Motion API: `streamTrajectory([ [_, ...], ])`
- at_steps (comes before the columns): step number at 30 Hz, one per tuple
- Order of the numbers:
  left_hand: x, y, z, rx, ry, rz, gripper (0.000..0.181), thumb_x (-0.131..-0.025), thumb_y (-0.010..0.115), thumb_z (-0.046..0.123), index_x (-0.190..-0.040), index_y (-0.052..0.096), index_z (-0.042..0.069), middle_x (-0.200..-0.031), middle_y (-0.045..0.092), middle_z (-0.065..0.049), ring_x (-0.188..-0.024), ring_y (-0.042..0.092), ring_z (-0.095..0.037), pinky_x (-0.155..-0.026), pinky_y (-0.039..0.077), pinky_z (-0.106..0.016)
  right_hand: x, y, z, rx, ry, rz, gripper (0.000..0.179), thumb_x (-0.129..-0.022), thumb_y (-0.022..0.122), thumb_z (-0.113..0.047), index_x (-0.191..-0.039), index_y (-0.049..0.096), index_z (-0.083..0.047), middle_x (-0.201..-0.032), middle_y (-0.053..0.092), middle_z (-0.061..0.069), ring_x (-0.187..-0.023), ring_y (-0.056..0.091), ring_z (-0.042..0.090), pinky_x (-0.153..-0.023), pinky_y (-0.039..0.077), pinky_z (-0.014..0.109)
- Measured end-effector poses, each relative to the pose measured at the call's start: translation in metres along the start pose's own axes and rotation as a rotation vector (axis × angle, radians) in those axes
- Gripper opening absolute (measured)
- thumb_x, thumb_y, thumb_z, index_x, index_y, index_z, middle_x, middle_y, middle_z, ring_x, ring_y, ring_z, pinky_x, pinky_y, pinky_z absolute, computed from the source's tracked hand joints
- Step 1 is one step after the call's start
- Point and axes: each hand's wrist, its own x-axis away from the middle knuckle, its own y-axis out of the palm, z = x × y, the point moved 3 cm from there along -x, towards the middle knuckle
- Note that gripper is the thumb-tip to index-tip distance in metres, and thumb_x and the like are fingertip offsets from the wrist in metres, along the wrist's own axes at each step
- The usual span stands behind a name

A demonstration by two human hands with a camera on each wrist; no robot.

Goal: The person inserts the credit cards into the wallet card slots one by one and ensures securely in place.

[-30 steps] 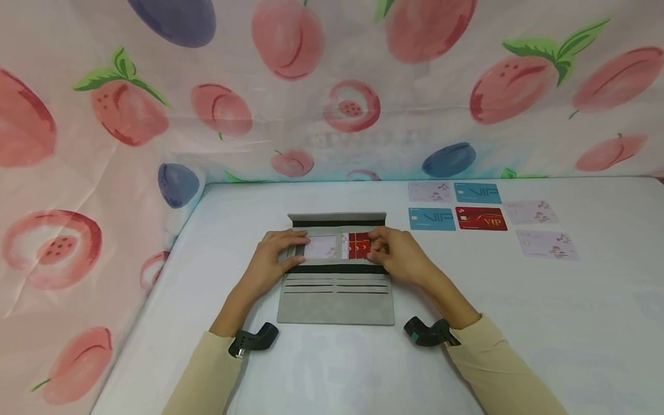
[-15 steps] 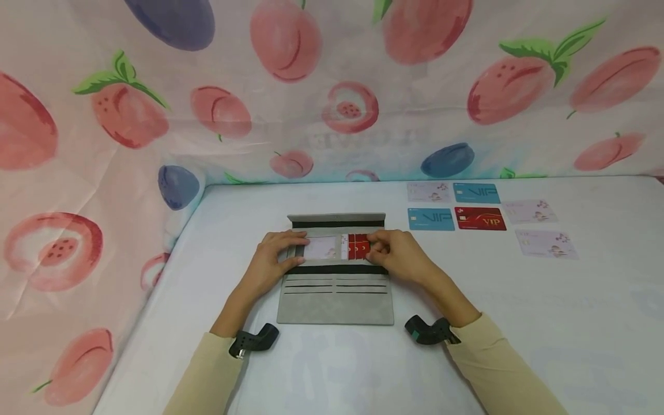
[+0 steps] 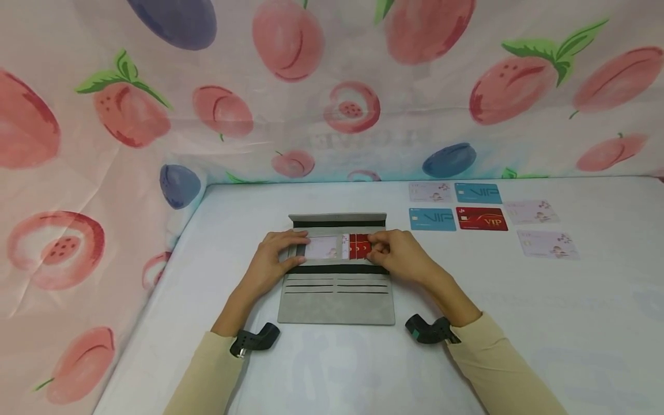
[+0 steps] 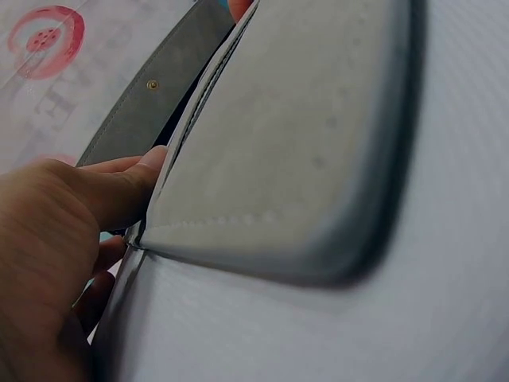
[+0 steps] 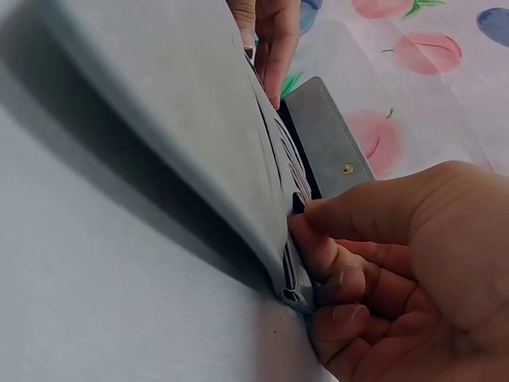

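Observation:
A grey wallet (image 3: 336, 308) lies open on the white table, its back flap (image 3: 337, 218) raised. In its inner section a pale floral card (image 3: 320, 248) shows at left and red cards (image 3: 357, 246) sit staggered at right. My left hand (image 3: 271, 253) holds the wallet's left side, thumb on the edge and fingers reaching toward the pale card. In the left wrist view some of its fingers are behind the edge. At the right end of the red cards, my right hand (image 3: 396, 253) grips the wallet's side with thumb and index finger, other fingers curled.
To the right of the wallet lie several loose cards: a red VIP card (image 3: 482, 219), blue cards (image 3: 432, 219) and pale floral cards (image 3: 547, 245). A fruit-patterned cloth (image 3: 342, 69) hangs behind and to the left. A black strap device (image 3: 254, 339) sits on each wrist.

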Motion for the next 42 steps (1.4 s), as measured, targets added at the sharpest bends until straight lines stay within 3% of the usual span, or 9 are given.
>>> streamTrajectory([
  [7, -0.001, 0.0, 0.001, -0.012, -0.005, -0.008, 0.037, -0.082, 0.075, 0.014, -0.119, 0.068, 0.013, -0.134, 0.056, -0.001, -0.124, 0.043, -0.025, -0.103, 0.029, -0.049, 0.003, -0.002, 0.0, 0.011, 0.031, -0.003, 0.034, -0.094, 0.054, -0.005, -0.124, 0.059, 0.009, -0.093, 0.069, 0.01, -0.056, 0.044, 0.011, -0.053, 0.036, 0.027],
  [13, -0.001, 0.001, -0.002, -0.006, -0.005, -0.009, 0.037, -0.082, 0.075, 0.014, -0.119, 0.068, 0.013, -0.134, 0.056, -0.001, -0.125, 0.042, -0.025, -0.104, 0.028, -0.049, 0.004, -0.003, 0.0, 0.024, 0.038, -0.012, 0.033, -0.096, 0.049, -0.005, -0.125, 0.059, 0.007, -0.092, 0.069, 0.009, -0.053, 0.031, 0.011, -0.056, 0.032, 0.029],
  [16, -0.001, 0.002, -0.002, 0.008, -0.004, -0.009, 0.037, -0.082, 0.076, 0.014, -0.119, 0.068, 0.012, -0.134, 0.057, -0.001, -0.126, 0.042, -0.026, -0.105, 0.028, -0.048, 0.005, -0.002, 0.0, 0.02, 0.044, -0.012, 0.033, -0.097, 0.047, -0.004, -0.126, 0.057, 0.009, -0.078, 0.066, 0.002, -0.053, 0.032, 0.012, -0.057, 0.032, 0.029],
  [22, 0.0, 0.002, -0.002, 0.007, -0.014, -0.008, 0.037, -0.082, 0.075, 0.013, -0.118, 0.069, 0.013, -0.134, 0.057, -0.001, -0.127, 0.041, -0.025, -0.105, 0.028, -0.048, 0.003, 0.001, 0.0, 0.016, 0.064, 0.013, 0.033, -0.097, 0.047, -0.003, -0.126, 0.057, 0.009, -0.069, 0.06, -0.002, -0.054, 0.036, 0.012, -0.056, 0.034, 0.029],
  [30, -0.001, 0.001, -0.002, -0.002, -0.017, -0.005, 0.037, -0.082, 0.076, 0.015, -0.119, 0.069, 0.015, -0.134, 0.056, 0.001, -0.126, 0.042, -0.024, -0.104, 0.029, -0.048, 0.001, 0.002, 0.0, -0.009, 0.064, -0.002, 0.033, -0.099, 0.044, -0.003, -0.126, 0.055, 0.011, -0.073, 0.063, -0.002, -0.064, 0.045, 0.015, -0.071, 0.04, 0.033],
  [37, -0.001, 0.001, -0.002, 0.0, -0.015, -0.001, 0.037, -0.082, 0.076, 0.015, -0.118, 0.069, 0.014, -0.134, 0.056, 0.001, -0.127, 0.041, -0.025, -0.105, 0.028, -0.048, 0.002, -0.002, -0.001, -0.031, 0.097, -0.051, 0.034, -0.099, 0.046, -0.007, -0.128, 0.055, 0.008, -0.082, 0.066, 0.003, -0.067, 0.046, 0.016, -0.07, 0.039, 0.034],
  [42, 0.0, 0.002, -0.003, -0.004, -0.029, -0.008, 0.037, -0.082, 0.076, 0.015, -0.118, 0.069, 0.014, -0.134, 0.056, 0.001, -0.128, 0.041, -0.024, -0.105, 0.028, -0.048, 0.008, -0.019, -0.001, -0.076, 0.112, -0.045, 0.036, -0.1, 0.048, -0.013, -0.133, 0.054, 0.001, -0.084, 0.066, 0.006, -0.075, 0.052, 0.02, -0.07, 0.043, 0.035],
])
